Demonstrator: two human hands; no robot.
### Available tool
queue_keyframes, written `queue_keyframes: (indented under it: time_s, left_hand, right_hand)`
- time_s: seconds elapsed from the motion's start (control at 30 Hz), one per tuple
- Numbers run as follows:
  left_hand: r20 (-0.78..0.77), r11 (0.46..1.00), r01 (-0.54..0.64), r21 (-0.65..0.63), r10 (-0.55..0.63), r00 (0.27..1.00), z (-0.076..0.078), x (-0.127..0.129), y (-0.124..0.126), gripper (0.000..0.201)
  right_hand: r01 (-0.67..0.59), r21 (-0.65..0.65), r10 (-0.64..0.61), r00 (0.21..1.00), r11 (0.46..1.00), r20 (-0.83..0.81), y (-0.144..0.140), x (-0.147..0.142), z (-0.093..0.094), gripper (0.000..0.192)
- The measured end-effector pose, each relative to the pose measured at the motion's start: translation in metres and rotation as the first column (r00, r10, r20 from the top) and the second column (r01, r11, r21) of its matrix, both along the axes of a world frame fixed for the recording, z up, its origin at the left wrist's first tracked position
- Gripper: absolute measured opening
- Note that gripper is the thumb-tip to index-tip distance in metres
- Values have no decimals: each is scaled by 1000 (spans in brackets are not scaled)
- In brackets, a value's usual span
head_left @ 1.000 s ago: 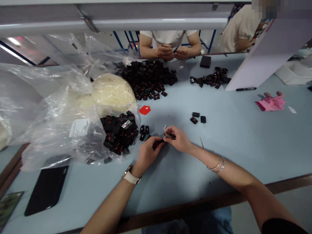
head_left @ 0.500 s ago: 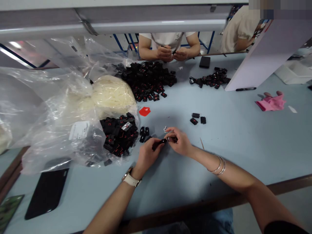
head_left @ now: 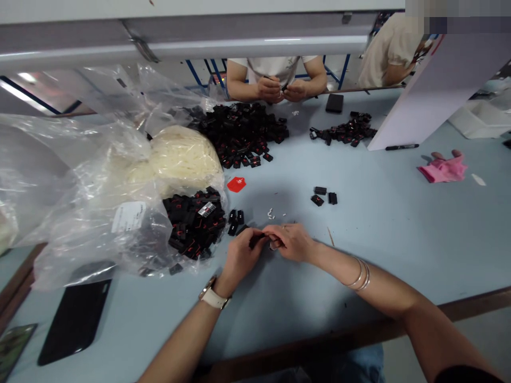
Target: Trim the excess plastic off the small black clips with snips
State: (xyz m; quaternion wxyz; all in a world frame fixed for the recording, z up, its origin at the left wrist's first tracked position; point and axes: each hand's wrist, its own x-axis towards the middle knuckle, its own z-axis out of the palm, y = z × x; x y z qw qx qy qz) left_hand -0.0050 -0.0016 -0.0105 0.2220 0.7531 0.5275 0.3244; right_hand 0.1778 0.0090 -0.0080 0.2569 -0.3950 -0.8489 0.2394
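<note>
Left hand's point(head_left: 244, 251) grip is pinching a small black part point(head_left: 256, 241), nearer the wearer than the red card point(head_left: 237, 184) and a bit right of it. Right hand point(head_left: 294, 242) meets it there, but honestly can't tell if that grip's holding anything. Three black blocks point(head_left: 318, 200) sit well right of the card, big black pile point(head_left: 243, 130) behind it.

Around one red tag point(head_left: 236, 184) lie three heaps point(head_left: 241, 130) of black blocks point(head_left: 191, 232), each too jumbled to count: one above it, one above right, one below left. Three loose black blocks point(head_left: 318, 200) sit to its right; farther right are one pen point(head_left: 402, 147) and one pink glove point(head_left: 442, 170).
</note>
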Motion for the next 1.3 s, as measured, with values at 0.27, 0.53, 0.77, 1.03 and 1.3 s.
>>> queue_keyframes:
  time_s: [0.27, 0.53, 0.77, 1.03, 1.3]
  left_hand:
    - [-1, 1000, 0, -1, 0, 1000, 2, 1, -1, 12]
    - [-5, 1000, -5, 5, 5, 1000, 1, 1, -1, 10]
    - [9, 1000, 5, 14, -5, 1000, -1, 0, 0, 8]
    - [-1, 1000, 17, 4, -17, 1000, -1, 1, 0, 8]
    - [7, 1000, 22, -10, -22, 1000, -3, 0, 0, 9]
  right_hand:
    - [406, 37, -405, 892, 913, 202, 27, 22, 7, 17]
    - [330, -90, -305, 928, 940, 214, 32, 20, 4, 19]
    - [160, -188, -189, 971, 969, -147, 16, 8, 9, 24]
    - [82, -375, -175, 960, 923, -219, 18, 0, 12, 13]
    - [100, -375, -170, 973, 922, -158, 20, -3, 11, 11]
